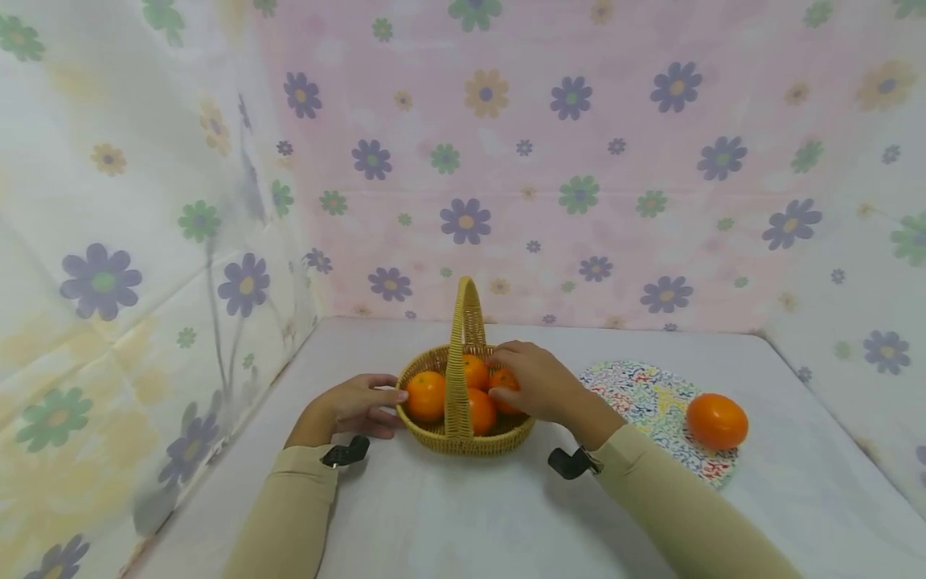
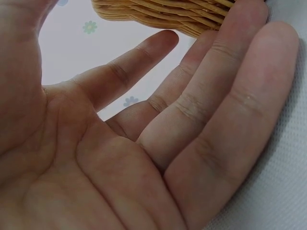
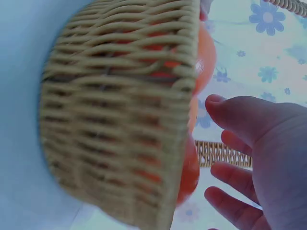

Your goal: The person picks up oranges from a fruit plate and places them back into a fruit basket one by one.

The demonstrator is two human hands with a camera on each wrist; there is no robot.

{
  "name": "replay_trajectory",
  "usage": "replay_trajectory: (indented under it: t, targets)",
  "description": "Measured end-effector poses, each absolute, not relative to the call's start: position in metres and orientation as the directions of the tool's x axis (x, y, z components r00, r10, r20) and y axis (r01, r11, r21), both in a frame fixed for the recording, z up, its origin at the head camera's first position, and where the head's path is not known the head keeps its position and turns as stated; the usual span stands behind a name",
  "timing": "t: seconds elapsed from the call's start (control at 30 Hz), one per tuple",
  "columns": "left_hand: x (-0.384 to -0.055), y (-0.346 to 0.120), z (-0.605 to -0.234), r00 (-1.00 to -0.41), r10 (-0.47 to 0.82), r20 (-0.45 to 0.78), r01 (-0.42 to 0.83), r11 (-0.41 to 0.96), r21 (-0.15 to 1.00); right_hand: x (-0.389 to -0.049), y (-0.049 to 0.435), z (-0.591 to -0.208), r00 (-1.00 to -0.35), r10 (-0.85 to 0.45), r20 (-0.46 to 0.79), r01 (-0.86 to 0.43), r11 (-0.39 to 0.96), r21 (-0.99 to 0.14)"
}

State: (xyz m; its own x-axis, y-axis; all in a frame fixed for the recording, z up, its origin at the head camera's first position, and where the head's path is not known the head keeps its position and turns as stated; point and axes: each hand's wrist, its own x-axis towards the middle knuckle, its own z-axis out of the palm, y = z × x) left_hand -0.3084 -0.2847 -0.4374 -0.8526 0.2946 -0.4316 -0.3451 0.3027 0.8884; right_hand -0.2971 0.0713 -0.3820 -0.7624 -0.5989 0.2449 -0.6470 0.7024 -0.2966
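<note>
A woven wicker basket [image 1: 477, 445] with a tall arched handle [image 1: 459, 362] stands on the table and holds several oranges [image 1: 425, 396]. My left hand [image 1: 358, 406] is at the basket's left side, its extended fingertips at the wicker; the left wrist view shows the bare palm. Over the basket's right end hovers my right hand [image 1: 538, 382], above an orange [image 1: 504, 379] that it partly covers. In the right wrist view its thumb and fingers [image 3: 237, 213] are spread, with a gap between them and the fruit.
A round multicoloured woven placemat [image 1: 615, 378] lies on the right of the white-covered table [image 1: 463, 523]. A smooth oval orange fruit [image 1: 716, 420] rests on it. Flower-patterned cloth [image 1: 535, 193] hangs behind and on both sides.
</note>
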Motion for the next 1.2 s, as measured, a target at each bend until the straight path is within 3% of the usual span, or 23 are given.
replay_trajectory:
  t: [0.5, 0.9, 1.2]
  targets:
    - [-0.307, -0.284, -0.435, -0.854, 0.3, -0.425, -0.335, 0.308, 0.891, -0.267, 0.155, -0.386, -0.807, -0.496, 0.32, -0.533, 0.845, -0.036]
    - [-0.308, -0.284, -0.438, -0.856, 0.297, -0.422, -0.335, 0.302, 0.892, -0.251, 0.217, -0.374, -0.903, -0.323, 0.284, -0.356, 0.932, -0.073]
    - [-0.306, -0.284, -0.436, -0.856, 0.298, -0.422, -0.334, 0.305, 0.892, -0.246, 0.269, -0.383, -0.984, -0.127, 0.121, -0.139, 0.986, -0.096]
